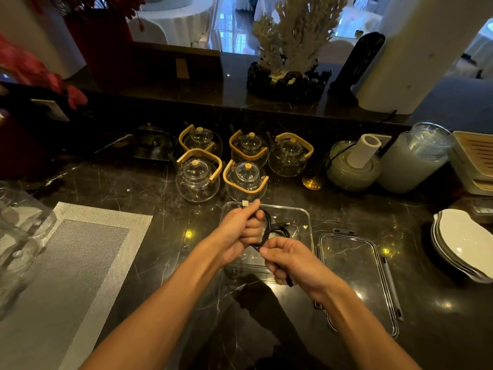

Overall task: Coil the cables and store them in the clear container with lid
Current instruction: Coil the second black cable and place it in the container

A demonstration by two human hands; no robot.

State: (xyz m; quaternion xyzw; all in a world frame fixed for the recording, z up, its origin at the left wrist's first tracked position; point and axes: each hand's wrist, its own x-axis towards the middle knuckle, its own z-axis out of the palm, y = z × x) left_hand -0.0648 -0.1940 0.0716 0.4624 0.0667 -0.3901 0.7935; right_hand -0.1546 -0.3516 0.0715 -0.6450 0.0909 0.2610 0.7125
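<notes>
No readable text, label, brand or number anywhere; tan tag on dark box (182, 68) at back too blurred to read.

- Container (304, 217) sitting on the counter (149, 182), with the lid (354, 265) lying just to its right.
- Five teapots (197, 180) standing behind the container.
- Placemat (66, 263) lying at left; plates (464, 241) stacking at right.

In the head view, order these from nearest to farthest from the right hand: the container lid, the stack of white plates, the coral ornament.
From the right hand:
1. Container lid, flat on the counter just right of it.
2. Stack of white plates, at the counter's right edge.
3. Coral ornament, on the far ledge behind the teapots.
</notes>
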